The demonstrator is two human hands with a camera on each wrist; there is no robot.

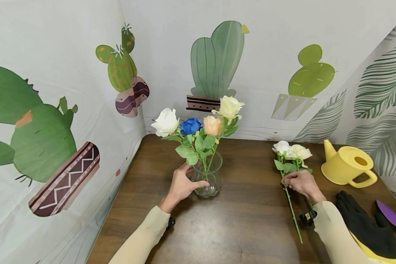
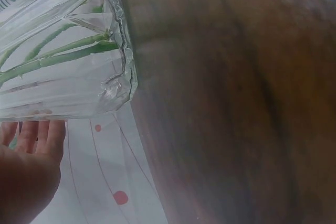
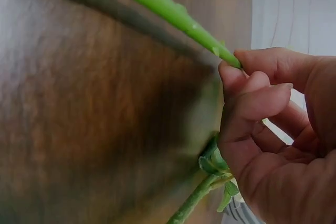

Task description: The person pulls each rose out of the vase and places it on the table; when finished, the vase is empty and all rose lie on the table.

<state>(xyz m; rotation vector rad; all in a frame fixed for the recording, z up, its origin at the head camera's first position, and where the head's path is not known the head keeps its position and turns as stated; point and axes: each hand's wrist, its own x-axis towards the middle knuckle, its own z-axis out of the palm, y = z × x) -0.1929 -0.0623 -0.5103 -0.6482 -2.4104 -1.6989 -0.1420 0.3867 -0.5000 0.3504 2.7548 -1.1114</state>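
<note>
Pinching white rose stem (image 1: 292,212), right hand (image 1: 302,183); left hand (image 1: 182,184) gripping 4-rose vase (image 1: 213,183); wide tabletop (image 1: 250,198) between.

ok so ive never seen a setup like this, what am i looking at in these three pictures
There's no machine, just a person working bare-handed. The wide picture is taken from the head; the two close-ups come from wrist cameras. The left hand holds a glass vase of white, blue, peach and pale yellow flowers, while the right hand pinches a stem near two pale blooms. The wooden table also bears a yellow watering can, a black and yellow glove and a purple-bladed tool.
</note>
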